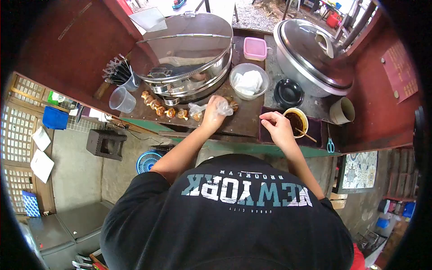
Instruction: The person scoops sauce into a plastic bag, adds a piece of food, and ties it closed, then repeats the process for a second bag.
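My left hand (214, 113) is closed around a crumpled clear plastic bag (223, 108) near the front edge of the counter. A row of small knotted plastic bags with brown contents (160, 110) runs left from it. Another brown piece shows just right of the hand, partly covered by plastic. My right hand (277, 129) is loosely curled beside a pale tub of dark sauce (295, 120). Its thumb and forefinger reach left, with nothing visible between them. A wooden stick (308, 135) leans out of the tub, which stands on a dark cloth (266, 131).
Behind the hands stand a round steel pan with a hinged lid (193, 54), a bowl of white plastic (249, 81), a pink-lidded box (255, 48), black bowls (288, 92) and a large lidded pot (310, 58). Cups (122, 100) stand left; scissors (330, 145) hang right.
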`<action>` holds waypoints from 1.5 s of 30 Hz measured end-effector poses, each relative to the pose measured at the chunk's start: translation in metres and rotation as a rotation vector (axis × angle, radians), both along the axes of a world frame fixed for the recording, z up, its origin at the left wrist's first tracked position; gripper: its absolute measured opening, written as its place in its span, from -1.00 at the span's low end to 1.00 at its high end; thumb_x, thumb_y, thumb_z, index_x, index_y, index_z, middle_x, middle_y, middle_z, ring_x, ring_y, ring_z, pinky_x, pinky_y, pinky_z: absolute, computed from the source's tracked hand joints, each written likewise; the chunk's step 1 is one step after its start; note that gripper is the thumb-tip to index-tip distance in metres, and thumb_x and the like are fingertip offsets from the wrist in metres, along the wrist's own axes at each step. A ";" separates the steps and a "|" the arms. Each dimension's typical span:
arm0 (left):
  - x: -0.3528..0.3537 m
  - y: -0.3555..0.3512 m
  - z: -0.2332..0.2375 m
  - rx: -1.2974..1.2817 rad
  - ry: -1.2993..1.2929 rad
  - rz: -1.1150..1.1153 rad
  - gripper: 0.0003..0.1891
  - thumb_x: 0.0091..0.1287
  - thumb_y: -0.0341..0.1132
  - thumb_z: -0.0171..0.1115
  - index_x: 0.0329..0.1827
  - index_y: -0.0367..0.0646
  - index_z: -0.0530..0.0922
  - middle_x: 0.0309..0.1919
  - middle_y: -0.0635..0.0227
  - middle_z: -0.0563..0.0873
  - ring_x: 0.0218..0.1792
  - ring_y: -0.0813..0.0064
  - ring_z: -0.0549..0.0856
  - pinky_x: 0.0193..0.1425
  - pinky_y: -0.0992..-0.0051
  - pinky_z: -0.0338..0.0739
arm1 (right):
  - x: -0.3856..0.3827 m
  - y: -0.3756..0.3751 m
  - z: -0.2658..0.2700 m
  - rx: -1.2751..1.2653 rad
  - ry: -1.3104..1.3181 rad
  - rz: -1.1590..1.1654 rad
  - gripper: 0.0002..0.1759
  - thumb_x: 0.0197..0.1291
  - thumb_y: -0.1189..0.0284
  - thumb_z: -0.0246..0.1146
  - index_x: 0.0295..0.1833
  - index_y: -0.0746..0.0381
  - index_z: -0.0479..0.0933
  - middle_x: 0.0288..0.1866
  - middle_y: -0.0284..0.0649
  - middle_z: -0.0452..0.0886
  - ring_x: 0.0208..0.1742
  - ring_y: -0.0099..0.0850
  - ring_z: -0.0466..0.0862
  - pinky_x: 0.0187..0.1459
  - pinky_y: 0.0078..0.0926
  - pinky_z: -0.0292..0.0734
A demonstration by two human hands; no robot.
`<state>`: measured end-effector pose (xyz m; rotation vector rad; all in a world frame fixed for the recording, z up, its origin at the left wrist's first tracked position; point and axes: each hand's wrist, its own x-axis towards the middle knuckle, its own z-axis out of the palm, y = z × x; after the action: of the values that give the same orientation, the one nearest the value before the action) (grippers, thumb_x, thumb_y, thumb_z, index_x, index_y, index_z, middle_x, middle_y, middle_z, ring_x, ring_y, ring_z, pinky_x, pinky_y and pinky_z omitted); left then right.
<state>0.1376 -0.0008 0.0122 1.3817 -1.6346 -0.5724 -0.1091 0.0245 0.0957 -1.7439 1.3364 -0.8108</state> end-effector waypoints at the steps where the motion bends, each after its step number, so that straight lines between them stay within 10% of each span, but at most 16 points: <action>1: -0.001 0.006 0.005 -0.049 -0.051 0.042 -0.77 0.05 -0.54 0.24 -0.21 -0.20 0.50 -0.21 0.17 0.50 -0.17 0.25 0.58 -0.02 0.33 0.47 | -0.001 0.001 0.000 0.007 0.017 0.019 -0.83 0.09 0.47 0.26 -0.18 0.27 0.62 -0.27 -0.17 0.59 -0.30 -0.35 0.63 -0.21 -0.45 0.50; 3: 0.005 0.014 0.004 -0.112 -0.225 0.102 -0.68 0.02 -0.57 0.21 -0.12 -0.17 0.48 -0.08 0.21 0.44 -0.04 0.35 0.51 0.04 0.34 0.43 | -0.001 0.002 0.000 0.018 0.049 0.054 -0.83 0.09 0.47 0.26 -0.19 0.27 0.61 -0.29 -0.16 0.59 -0.30 -0.34 0.63 -0.21 -0.44 0.50; 8: 0.016 0.045 0.025 -0.216 0.264 0.465 -0.39 -0.06 -0.58 0.21 0.13 -0.20 0.24 0.01 0.24 0.36 0.03 0.34 0.41 0.10 0.33 0.33 | -0.004 0.004 0.005 0.019 0.101 0.075 -0.83 0.09 0.47 0.25 -0.19 0.29 0.60 -0.29 -0.14 0.59 -0.30 -0.31 0.63 -0.20 -0.42 0.51; 10: 0.012 0.056 0.048 -0.612 -0.119 0.349 -0.49 -0.07 -0.53 0.25 0.03 -0.17 0.38 0.00 0.13 0.36 -0.01 0.16 0.41 0.10 0.36 0.31 | -0.004 0.005 0.007 0.013 0.129 0.078 -0.83 0.09 0.47 0.24 -0.19 0.29 0.60 -0.29 -0.14 0.59 -0.29 -0.30 0.63 -0.20 -0.41 0.51; 14: -0.029 0.048 0.071 -0.431 -0.257 -0.181 -0.75 0.01 -0.51 0.25 -0.20 -0.14 0.55 -0.19 0.19 0.53 -0.11 0.10 0.52 0.01 0.30 0.42 | -0.002 0.004 0.007 -0.051 0.091 0.074 -0.84 0.09 0.48 0.24 -0.21 0.29 0.61 -0.30 -0.13 0.59 -0.28 -0.28 0.64 -0.21 -0.40 0.51; 19: -0.046 -0.043 0.053 -0.262 -0.407 0.067 -0.68 0.28 -0.37 0.09 0.08 -0.27 0.49 -0.07 0.02 0.55 -0.05 0.04 0.52 0.04 0.19 0.45 | 0.002 0.003 0.022 -0.107 0.119 0.045 -0.86 0.09 0.48 0.24 -0.22 0.29 0.61 -0.31 -0.13 0.59 -0.28 -0.26 0.64 -0.22 -0.41 0.51; 25: -0.039 -0.098 0.062 0.101 -0.852 -0.074 -0.80 0.19 -0.25 0.21 -0.31 -0.16 0.70 -0.24 0.17 0.69 -0.03 0.18 0.57 0.06 0.24 0.42 | -0.006 0.004 0.028 -0.108 0.108 0.014 -0.86 0.09 0.48 0.25 -0.22 0.27 0.61 -0.30 -0.15 0.59 -0.31 -0.27 0.63 -0.23 -0.42 0.50; 37: -0.037 -0.082 0.085 -0.083 -0.372 0.015 -0.78 0.02 -0.20 0.41 -0.41 -0.17 0.67 -0.38 0.25 0.68 -0.30 0.24 0.63 -0.19 0.31 0.49 | -0.009 -0.010 0.022 -0.060 0.002 -0.077 -0.78 0.07 0.49 0.29 -0.13 0.27 0.57 -0.28 -0.17 0.57 -0.30 -0.35 0.62 -0.18 -0.45 0.52; 45: -0.040 -0.015 0.121 0.018 0.018 -0.118 -0.88 0.09 -0.40 0.35 -0.46 -0.21 0.55 -0.36 0.34 0.63 -0.26 0.48 0.61 -0.15 0.51 0.47 | 0.024 -0.029 0.018 -0.463 0.090 -0.141 -0.49 -0.09 0.38 0.42 0.03 0.21 0.48 0.08 -0.09 0.42 0.15 -0.11 0.44 0.17 -0.24 0.32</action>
<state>0.0978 -0.0156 0.1331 1.2959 -1.7082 -0.6675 -0.0850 -0.0046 0.1134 -2.0748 1.4219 -1.2083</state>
